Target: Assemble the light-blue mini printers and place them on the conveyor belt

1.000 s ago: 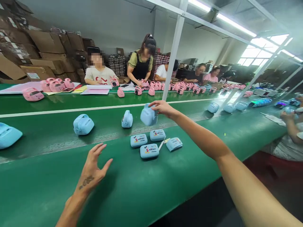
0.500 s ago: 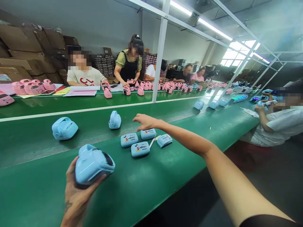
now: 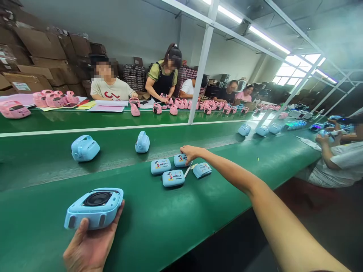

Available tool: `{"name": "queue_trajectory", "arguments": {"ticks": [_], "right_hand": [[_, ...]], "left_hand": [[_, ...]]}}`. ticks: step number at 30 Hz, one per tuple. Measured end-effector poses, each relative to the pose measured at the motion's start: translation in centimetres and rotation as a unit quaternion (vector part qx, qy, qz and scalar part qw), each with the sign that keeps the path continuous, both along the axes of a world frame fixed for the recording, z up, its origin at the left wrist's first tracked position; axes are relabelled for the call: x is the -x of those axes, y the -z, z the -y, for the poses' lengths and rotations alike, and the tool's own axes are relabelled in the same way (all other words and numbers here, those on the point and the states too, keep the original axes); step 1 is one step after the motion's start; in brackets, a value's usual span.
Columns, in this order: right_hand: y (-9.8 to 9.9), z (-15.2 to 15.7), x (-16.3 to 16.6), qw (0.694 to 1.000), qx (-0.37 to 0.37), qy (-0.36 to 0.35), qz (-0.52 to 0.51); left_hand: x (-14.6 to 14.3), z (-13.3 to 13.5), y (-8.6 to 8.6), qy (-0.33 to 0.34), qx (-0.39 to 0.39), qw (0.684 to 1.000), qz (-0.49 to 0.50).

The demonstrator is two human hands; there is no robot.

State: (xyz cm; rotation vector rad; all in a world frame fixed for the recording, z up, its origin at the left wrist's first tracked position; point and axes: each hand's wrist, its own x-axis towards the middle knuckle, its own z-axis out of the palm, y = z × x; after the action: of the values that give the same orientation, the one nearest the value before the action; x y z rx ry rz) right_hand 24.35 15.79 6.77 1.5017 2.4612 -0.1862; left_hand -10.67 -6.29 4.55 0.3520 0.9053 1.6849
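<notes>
In my left hand (image 3: pixel 92 245) is a light-blue portable speaker (image 3: pixel 95 206), its open side turned up to show a round black speaker cone. My thumb presses its near side and my fingers support it from below. Further forward, my right hand (image 3: pixel 191 152) has thumb and fingers around the right end of a light-blue cover printed with Mickey (image 3: pixel 179 160), which lies on the green bench. Close to it lie a second Mickey cover (image 3: pixel 160 166), a third one (image 3: pixel 173 178), and a tilted cover (image 3: pixel 202 170). A thin white tool (image 3: pixel 187 170) rests between them.
A blue speaker with a handle (image 3: pixel 85 148) and another blue speaker (image 3: pixel 142 142) stand on the green belt (image 3: pixel 119 151). More blue speakers (image 3: pixel 262 130) sit further right. A white post (image 3: pixel 202 68) rises beyond. Co-workers handle pink units (image 3: pixel 53 99) across the line; one person (image 3: pixel 343 151) sits at right.
My left hand has turned the speaker over, so its cone now faces up. My right hand has come down onto the rear Mickey cover. The view has shifted slightly.
</notes>
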Motion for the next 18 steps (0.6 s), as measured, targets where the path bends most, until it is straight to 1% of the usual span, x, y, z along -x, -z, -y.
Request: {"name": "queue_trajectory", "arguments": {"ticks": [5, 9, 12, 14, 15, 16, 17, 18], "right_hand": [[-0.3, 0.0, -0.2, 0.998, 0.017, 0.034, -0.060], [-1.6, 0.5, -1.4, 0.985, 0.038, 0.073, -0.155], [-2.3, 1.5, -1.3, 0.964, 0.075, 0.064, -0.249], [-2.1, 2.7, 0.0, 0.946, 0.104, 0.036, -0.305], [-1.6, 3.3, 1.0, 0.929, 0.130, 0.022, -0.345], [-1.0, 4.1, 2.4, 0.904, 0.165, 0.009, -0.395], [-0.3, 4.8, 3.9, 0.853, 0.224, 0.006, -0.471], [0.4, 5.7, 5.7, 0.794, 0.288, 0.007, -0.536]], "left_hand": [[0.3, -0.4, 0.6, -0.016, -0.014, 0.999, 0.029], [0.9, -0.6, 1.5, 0.000, -0.024, 0.998, 0.055], [1.9, -0.6, 2.6, 0.015, -0.010, 0.995, 0.103], [2.5, -0.4, 3.4, 0.017, 0.021, 0.988, 0.151], [2.8, -0.3, 3.7, 0.014, 0.041, 0.984, 0.174], [3.0, -0.1, 4.0, 0.008, 0.058, 0.980, 0.193], [3.2, 0.1, 4.3, 0.003, 0.070, 0.976, 0.206], [3.2, 0.3, 4.5, -0.001, 0.074, 0.974, 0.215]]}}
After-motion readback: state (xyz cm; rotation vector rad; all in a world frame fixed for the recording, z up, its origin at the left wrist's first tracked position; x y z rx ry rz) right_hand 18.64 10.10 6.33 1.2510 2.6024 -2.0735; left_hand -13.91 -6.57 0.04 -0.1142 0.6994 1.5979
